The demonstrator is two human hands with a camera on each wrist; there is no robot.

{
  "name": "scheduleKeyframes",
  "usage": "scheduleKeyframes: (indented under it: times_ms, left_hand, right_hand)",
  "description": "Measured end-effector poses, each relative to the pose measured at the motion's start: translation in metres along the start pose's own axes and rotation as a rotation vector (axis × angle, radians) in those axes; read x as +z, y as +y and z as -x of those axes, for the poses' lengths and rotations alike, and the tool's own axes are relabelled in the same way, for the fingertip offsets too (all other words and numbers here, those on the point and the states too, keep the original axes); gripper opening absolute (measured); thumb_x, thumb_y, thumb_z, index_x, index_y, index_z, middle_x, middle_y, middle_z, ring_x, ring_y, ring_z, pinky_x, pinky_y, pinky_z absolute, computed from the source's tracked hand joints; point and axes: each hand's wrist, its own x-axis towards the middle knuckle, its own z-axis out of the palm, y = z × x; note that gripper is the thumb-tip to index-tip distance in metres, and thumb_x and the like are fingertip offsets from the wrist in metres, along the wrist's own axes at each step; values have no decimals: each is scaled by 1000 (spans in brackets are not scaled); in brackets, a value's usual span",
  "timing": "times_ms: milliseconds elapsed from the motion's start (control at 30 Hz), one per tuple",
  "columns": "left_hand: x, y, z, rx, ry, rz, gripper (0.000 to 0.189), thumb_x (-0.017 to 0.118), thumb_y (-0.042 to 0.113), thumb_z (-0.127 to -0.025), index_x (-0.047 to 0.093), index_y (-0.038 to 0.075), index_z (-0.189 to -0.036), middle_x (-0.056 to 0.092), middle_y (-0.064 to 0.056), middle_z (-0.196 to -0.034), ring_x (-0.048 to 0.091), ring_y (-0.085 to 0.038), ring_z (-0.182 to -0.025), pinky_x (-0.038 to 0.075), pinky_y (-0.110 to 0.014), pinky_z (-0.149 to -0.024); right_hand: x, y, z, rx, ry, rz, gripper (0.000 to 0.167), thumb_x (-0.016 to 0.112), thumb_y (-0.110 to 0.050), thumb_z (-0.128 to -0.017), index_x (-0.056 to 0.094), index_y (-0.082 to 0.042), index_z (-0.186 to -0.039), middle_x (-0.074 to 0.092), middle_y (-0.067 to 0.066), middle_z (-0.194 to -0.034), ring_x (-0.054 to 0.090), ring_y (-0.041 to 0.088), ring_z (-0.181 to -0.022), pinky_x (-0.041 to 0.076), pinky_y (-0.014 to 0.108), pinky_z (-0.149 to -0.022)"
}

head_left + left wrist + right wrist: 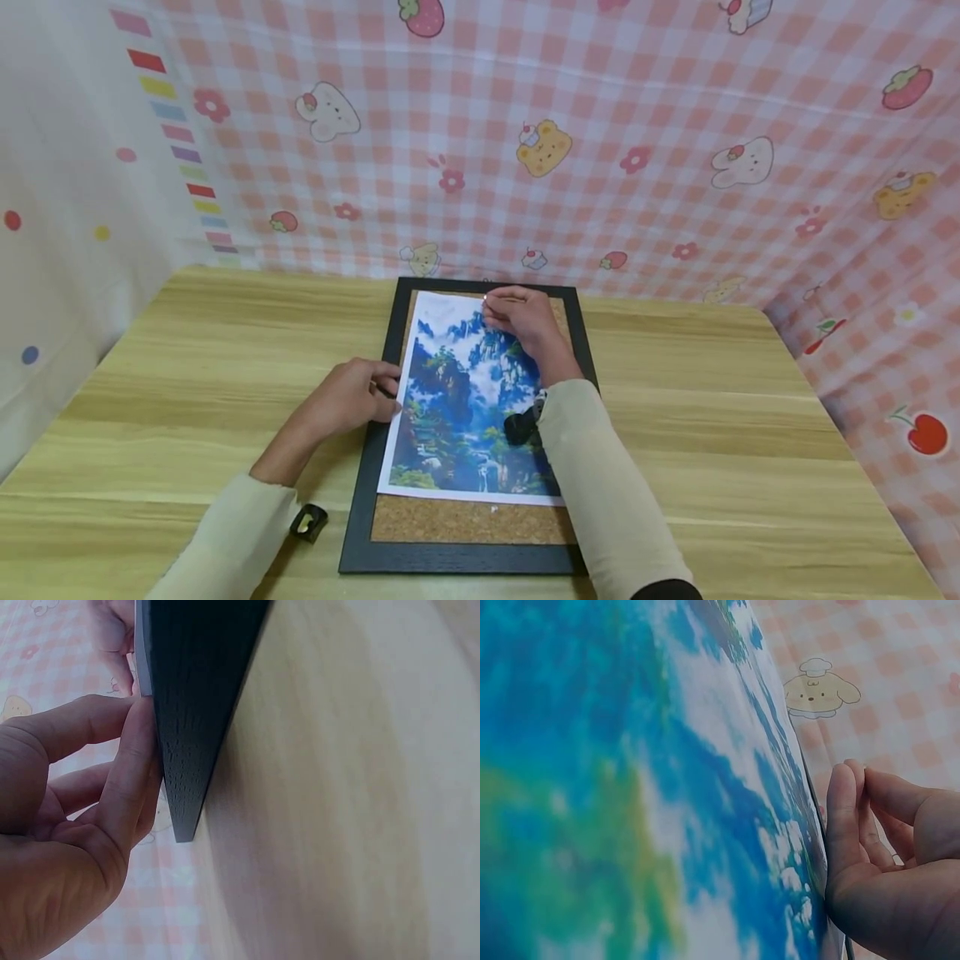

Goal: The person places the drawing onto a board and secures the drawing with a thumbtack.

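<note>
A printed landscape picture on white paper lies over a cork board with a black frame. My left hand rests at the paper's left edge, thumb and forefinger apart on the frame's inner side; in the left wrist view its fingertips touch close beside the black wood. Near the paper's top edge, my right hand pinches a small white pin between thumb and fingers. The right wrist view has that hand low over the picture, the pin mostly hidden by the fingertips.
A small white thing sits on the bare cork below the paper. The board lies on a wood-grain table, its far end close to a pink checked cloth. Black wrist cameras hang by the left sleeve and right sleeve.
</note>
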Motion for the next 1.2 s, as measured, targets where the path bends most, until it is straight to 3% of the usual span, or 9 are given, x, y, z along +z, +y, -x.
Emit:
scheduleKeyframes:
  times_ms: [667, 933, 1200]
  left_hand:
    - [1, -1, 0, 10, 8, 1, 44, 71, 0, -88, 61, -10, -130, 66, -8, -98, 58, -21, -82, 49, -34, -71]
    - [2, -2, -1, 8, 1, -6, 44, 71, -1, -88, 61, -10, -130, 66, -8, -98, 58, -20, -82, 49, -33, -70]
    - [1, -2, -2, 2, -2, -5, 40, 70, -1, -88, 63, -9, -126, 65, -8, -97, 57, -21, -82, 48, -33, -71]
  right_hand:
    - [4, -4, -5, 32, 27, 63, 21, 68, -5, -97, 72, 5, -115, 72, 14, -96, 72, 19, -84, 60, 32, -79]
    - [2, -3, -8, 58, 34, 140, 21, 68, -10, -98, 73, 3, -113, 72, 14, -97, 66, 13, -68, 56, 24, -61]
    - [3, -5, -13, 74, 38, 213, 19, 67, -12, -99, 75, 0, -112, 73, 14, -99, 61, 11, -61, 49, 21, -54]
